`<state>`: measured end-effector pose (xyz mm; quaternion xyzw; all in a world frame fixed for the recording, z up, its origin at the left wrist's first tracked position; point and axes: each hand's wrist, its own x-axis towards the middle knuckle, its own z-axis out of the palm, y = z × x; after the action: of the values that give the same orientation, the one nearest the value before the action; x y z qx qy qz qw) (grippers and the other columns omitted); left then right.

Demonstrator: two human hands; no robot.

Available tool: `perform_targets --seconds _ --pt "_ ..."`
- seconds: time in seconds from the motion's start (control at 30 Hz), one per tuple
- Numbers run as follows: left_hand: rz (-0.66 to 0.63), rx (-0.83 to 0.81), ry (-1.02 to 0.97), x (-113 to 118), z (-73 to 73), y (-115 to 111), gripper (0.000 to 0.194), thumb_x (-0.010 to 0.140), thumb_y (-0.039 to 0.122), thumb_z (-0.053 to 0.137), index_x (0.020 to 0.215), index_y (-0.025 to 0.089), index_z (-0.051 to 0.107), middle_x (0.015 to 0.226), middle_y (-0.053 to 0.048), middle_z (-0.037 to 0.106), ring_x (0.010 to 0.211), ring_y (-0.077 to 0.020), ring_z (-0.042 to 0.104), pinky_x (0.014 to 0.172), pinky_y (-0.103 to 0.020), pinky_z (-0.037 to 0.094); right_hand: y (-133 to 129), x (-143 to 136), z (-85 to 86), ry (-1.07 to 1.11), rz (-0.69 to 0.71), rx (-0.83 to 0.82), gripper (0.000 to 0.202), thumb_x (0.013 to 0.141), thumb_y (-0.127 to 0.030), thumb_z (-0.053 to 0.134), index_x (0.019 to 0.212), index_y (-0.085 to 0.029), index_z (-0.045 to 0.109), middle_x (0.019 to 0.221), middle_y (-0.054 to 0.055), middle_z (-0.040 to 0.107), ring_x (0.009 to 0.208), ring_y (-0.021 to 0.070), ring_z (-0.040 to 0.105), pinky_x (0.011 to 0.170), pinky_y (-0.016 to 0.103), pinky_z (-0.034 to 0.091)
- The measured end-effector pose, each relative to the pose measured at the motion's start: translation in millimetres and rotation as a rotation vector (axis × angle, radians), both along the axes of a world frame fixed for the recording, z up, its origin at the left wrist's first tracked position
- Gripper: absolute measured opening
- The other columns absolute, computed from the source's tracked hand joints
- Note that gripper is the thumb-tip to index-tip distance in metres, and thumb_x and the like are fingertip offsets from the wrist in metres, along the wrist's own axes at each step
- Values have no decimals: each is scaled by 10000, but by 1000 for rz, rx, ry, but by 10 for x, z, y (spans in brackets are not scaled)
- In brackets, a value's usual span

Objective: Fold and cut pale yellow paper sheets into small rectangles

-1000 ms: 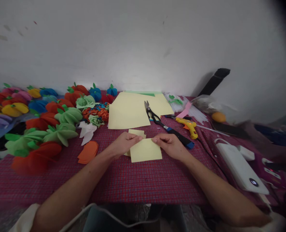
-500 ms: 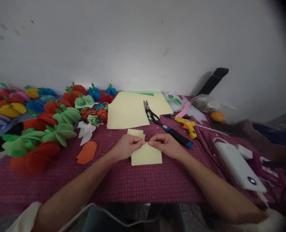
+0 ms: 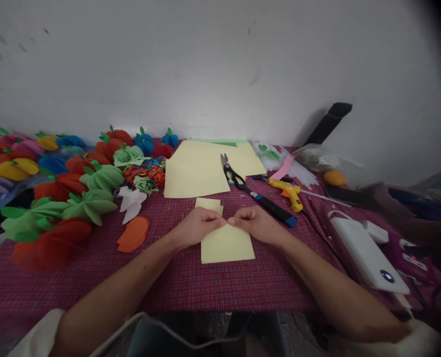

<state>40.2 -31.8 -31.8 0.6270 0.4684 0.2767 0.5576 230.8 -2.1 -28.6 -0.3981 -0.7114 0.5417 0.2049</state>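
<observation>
Between my hands is a small pale yellow paper sheet, its near edge facing me. My left hand pinches its upper edge, thumb and fingers pressed together. My right hand pinches the same edge just to the right, the two thumb tips almost touching. Beyond my left hand lie more small yellow pieces, partly covered by the fingers. Large yellow sheets lie farther back, with black-handled scissors resting across them.
Colourful paper pumpkins crowd the left side, beside paper scraps and orange cutouts. A blue-black handled tool, a yellow glue gun with its cord, a white power bank and a purple power strip are on the right.
The small yellow sheet's near edge has come closer to me and looks wider. Both hands stay pinched at its upper edge, with the thumbs slightly lower.
</observation>
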Motion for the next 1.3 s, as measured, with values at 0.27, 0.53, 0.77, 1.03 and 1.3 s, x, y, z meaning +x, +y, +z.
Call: perform_targets --seconds 0.27,0.53,0.77,1.03,1.3 --pt "61 -160 -52 -12 60 -16 298 722 401 536 646 115 574 546 21 507 442 -62 405 425 -184 259 49 120 87 -16 16 -192 410 718 -516 523 597 -126 562 459 -13 540 393 69 490 398 180 384" --pt "15 -136 -57 -61 67 -15 284 727 383 539 654 114 592 544 24 512 442 -58 403 440 -184 284 78 165 168 28 -40 -6 322 748 -443 523 707 -132 598 642 11 599 547 82 525 536 210 413" --pt "-80 -62 25 25 -42 -11 273 739 362 518 678 117 624 567 19 530 480 -63 419 448 -173 298 -79 -10 56 -36 124 -5 216 734 -337 555 693 -127 588 588 -20 531 522 73 444 490 198 339" --pt "-101 -9 25 -96 42 18 264 740 341 526 758 121 669 631 -6 603 535 -84 489 516 -190 365 -4 153 152 -73 127 -15 245 720 -369 563 672 -130 583 579 -21 526 523 74 432 508 203 349" --pt "-56 30 30 -183 136 53 188 689 285 590 677 111 660 586 -1 608 517 -74 492 518 -183 372 9 176 226 -93 106 -12 271 707 -391 574 676 -123 595 578 -20 534 515 70 435 497 199 345"
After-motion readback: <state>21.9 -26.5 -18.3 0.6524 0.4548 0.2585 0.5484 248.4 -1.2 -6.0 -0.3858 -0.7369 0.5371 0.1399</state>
